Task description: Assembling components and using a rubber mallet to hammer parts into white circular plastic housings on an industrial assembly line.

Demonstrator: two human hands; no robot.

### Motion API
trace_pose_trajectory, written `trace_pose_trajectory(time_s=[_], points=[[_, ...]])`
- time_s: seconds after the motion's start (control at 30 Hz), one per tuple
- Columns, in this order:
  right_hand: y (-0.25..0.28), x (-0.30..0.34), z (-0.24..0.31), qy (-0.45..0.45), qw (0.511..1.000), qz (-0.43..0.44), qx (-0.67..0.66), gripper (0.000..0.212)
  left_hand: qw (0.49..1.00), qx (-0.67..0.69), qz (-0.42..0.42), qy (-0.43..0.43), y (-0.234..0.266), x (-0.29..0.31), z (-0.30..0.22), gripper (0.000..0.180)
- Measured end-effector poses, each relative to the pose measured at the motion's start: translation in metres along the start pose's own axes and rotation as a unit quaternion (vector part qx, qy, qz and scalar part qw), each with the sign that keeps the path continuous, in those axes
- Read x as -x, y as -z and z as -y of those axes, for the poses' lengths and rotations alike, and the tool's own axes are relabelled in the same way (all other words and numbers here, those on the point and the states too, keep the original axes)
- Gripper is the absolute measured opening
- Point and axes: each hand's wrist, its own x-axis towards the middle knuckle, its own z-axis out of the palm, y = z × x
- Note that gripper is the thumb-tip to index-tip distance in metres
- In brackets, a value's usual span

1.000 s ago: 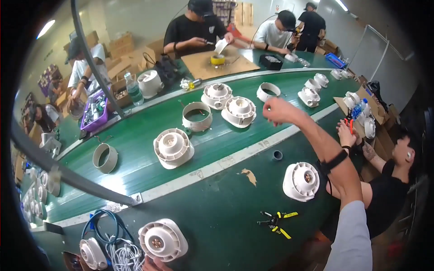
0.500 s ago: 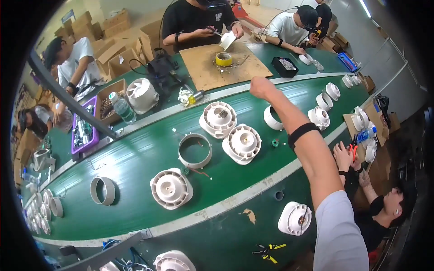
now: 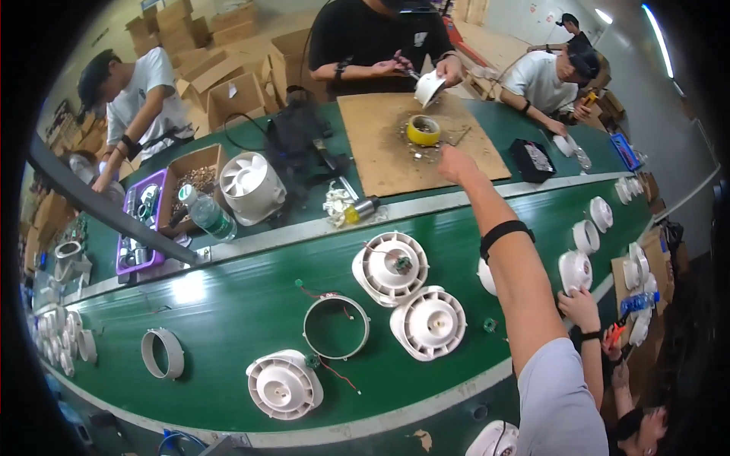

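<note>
My right arm, in a grey sleeve with a black band, stretches across the green conveyor belt. My right hand (image 3: pixel 460 166) is over the near edge of the brown board (image 3: pixel 372 163), its fingers curled; whether anything is inside them is hidden. Nearest to it on the board is a yellow tape roll (image 3: pixel 423 131) with small scraps around it. Below the arm, on the belt, lie white round ribbed fan housings (image 3: pixel 391 266), a pale plastic ring (image 3: pixel 336 327) and a small green circuit board (image 3: pixel 490 325). My left hand is out of view.
Opposite, a co-worker holds a white part (image 3: pixel 430 90) and a tool. At right, another person's hand (image 3: pixel 582 308) touches a white housing (image 3: pixel 576 271). A clear bottle (image 3: pixel 209 214), purple tray (image 3: pixel 141 262) and metal bar (image 3: pixel 99 201) stand at left. A black box (image 3: pixel 532 159) lies far right.
The view has tilted, so the belt parts sit lower. My right hand has gone from above the belt's far edge to over the board. The right-hand co-worker's hand now reaches a white housing.
</note>
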Motion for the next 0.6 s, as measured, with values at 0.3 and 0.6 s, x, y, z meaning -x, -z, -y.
trace_pose_trajectory(time_s=[0.3,0.6], points=[[-0.032,-0.076,0.001,-0.019,0.992,-0.065,-0.109,0.066,0.999,-0.005,-0.032,-0.002,-0.007,0.004,0.002,0.050],[-0.046,-0.111,-0.028,0.048,0.970,-0.124,-0.202,0.038,0.998,-0.066,-0.011,-0.004,0.001,0.022,-0.052,0.050]])
